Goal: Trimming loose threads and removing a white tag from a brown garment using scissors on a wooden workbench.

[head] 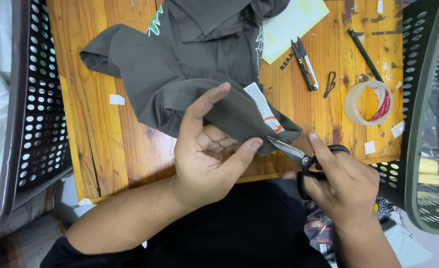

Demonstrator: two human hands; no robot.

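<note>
A dark olive shirt (194,64) lies spread on the wooden table (100,149), with a white care label (262,106) sewn at its hem. My left hand (207,154) grips the hem between thumb and fingers and lifts it off the table. My right hand (341,186) holds black-handled scissors (299,158), whose blades point left and touch the fabric just below the label.
On the right of the table lie small thread snips (304,64), a black clip (330,84), a dark pen (365,47) and a roll of clear tape (368,102). A sheet of pale stickers (291,25) sits at the top. Perforated plastic baskets (40,99) flank both sides.
</note>
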